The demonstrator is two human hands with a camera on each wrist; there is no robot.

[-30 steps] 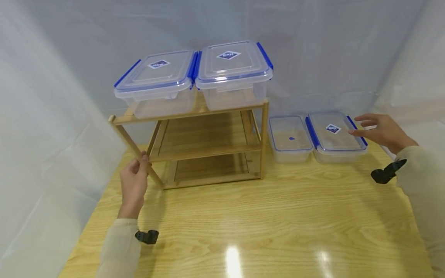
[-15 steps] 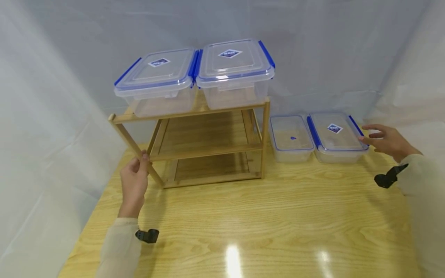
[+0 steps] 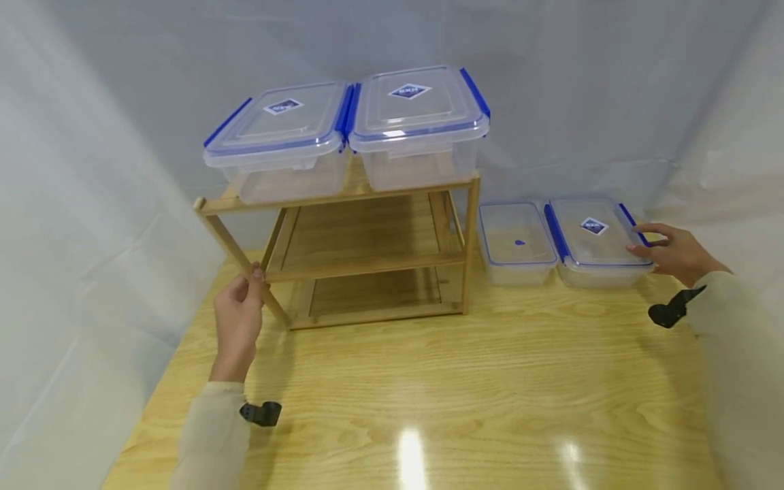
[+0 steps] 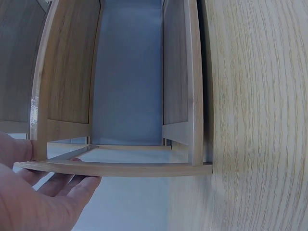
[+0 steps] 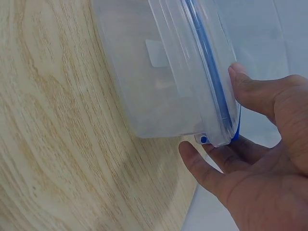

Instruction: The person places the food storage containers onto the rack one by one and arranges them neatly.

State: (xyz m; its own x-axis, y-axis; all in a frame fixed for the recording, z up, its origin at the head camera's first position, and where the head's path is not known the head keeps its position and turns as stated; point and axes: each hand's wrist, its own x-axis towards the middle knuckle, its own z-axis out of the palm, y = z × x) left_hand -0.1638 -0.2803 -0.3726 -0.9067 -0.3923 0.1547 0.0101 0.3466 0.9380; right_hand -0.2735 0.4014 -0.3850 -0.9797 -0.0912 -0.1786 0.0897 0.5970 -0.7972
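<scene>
My left hand point(image 3: 239, 318) grips the slanted left front post of a wooden shelf rack point(image 3: 367, 265). In the left wrist view, the fingers point(image 4: 79, 187) lie on the outer side of that post, with the thumb partly cut off by the frame edge. At the right, my right hand point(image 3: 680, 255) holds the right edge of a clear food container point(image 3: 603, 245) with blue latches. Its thumb point(image 5: 255, 94) presses on the lid, while the other fingers curl round the latch side below the rim; their contact is partly hidden. The container stands on the table.
Two larger clear containers, left point(image 3: 288, 143) and right point(image 3: 419, 129), sit on the rack's top shelf. Another container point(image 3: 517, 241) stands between the rack and the held one. White sheeting point(image 3: 582, 82) hangs behind and at both sides of the wooden table point(image 3: 459, 381).
My right hand first drew outward and down from the lid, then moved back left onto the container's right edge. The left hand stays on the post; the view shifted slightly.
</scene>
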